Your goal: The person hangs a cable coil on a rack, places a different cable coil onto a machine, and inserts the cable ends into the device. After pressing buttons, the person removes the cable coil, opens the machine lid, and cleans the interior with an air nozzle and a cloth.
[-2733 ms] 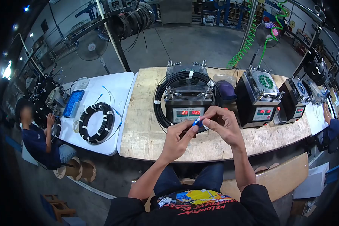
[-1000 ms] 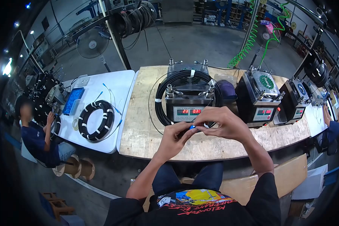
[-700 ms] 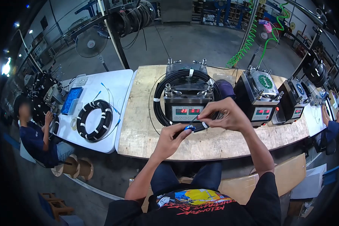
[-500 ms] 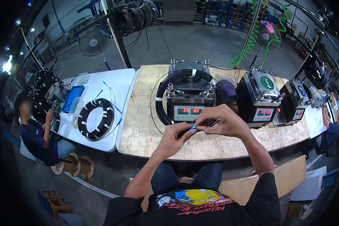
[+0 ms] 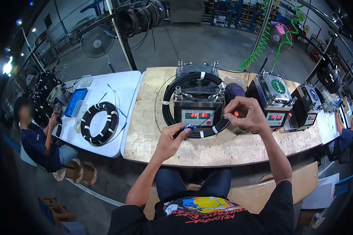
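My left hand (image 5: 169, 140) pinches a small blue connector (image 5: 190, 127) at the front of a grey machine with red number displays (image 5: 196, 115). A black cable coil (image 5: 167, 106) with white tape bands lies around that machine on the wooden bench (image 5: 145, 133). My right hand (image 5: 246, 114) is raised to the right of the display, apart from the left hand. Its thumb and forefinger are pinched together, seemingly on a thin fibre that runs back toward the connector.
Two more machines with displays (image 5: 273, 96) (image 5: 312, 101) stand to the right. A white table (image 5: 117, 84) on the left carries another cable coil (image 5: 99, 124) and a blue tray (image 5: 75, 103). One person sits at far left (image 5: 35, 141), another at far right (image 5: 344, 131).
My hands were together on the blue connector; now the right hand has pulled away up and to the right, and the left hand still holds the connector near the machine's front.
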Action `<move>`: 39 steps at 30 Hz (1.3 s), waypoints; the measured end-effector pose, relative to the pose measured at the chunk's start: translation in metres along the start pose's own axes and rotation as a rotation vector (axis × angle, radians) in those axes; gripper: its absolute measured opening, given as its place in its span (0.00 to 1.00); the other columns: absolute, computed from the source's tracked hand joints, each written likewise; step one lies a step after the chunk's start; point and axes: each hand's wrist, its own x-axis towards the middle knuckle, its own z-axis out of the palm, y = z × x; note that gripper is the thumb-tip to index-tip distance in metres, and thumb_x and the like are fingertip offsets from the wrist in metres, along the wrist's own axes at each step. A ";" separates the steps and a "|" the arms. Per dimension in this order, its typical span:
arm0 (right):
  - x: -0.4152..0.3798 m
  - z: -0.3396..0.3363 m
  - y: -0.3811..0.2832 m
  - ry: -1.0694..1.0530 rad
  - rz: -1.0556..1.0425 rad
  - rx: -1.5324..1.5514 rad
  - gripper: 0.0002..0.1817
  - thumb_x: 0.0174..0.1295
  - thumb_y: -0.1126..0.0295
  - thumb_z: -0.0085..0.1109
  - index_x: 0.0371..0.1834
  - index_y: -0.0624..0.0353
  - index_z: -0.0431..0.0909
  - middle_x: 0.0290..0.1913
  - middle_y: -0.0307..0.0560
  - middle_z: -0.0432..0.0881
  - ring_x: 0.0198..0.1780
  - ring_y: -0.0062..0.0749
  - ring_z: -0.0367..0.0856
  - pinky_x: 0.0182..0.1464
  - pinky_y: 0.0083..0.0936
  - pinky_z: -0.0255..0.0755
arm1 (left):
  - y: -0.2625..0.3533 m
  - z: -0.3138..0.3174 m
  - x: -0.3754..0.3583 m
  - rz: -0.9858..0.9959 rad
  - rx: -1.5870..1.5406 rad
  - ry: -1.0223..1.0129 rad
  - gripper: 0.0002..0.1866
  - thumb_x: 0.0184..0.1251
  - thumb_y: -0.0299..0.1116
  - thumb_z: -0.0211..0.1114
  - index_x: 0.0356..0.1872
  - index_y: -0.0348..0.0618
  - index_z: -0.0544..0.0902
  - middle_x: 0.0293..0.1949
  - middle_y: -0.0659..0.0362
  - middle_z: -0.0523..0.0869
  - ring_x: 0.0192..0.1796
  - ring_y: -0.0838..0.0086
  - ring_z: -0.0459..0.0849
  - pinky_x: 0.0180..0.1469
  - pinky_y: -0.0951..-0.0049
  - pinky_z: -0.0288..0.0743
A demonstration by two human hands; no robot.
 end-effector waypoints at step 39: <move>-0.277 -0.382 0.337 1.453 0.534 -0.734 0.27 0.51 0.83 0.52 0.53 0.54 0.91 0.49 0.59 0.91 0.53 0.46 0.90 0.60 0.37 0.81 | -0.013 0.069 -0.017 -0.101 -0.198 0.072 0.16 0.80 0.39 0.65 0.44 0.31 0.83 0.35 0.55 0.85 0.38 0.73 0.82 0.46 0.71 0.76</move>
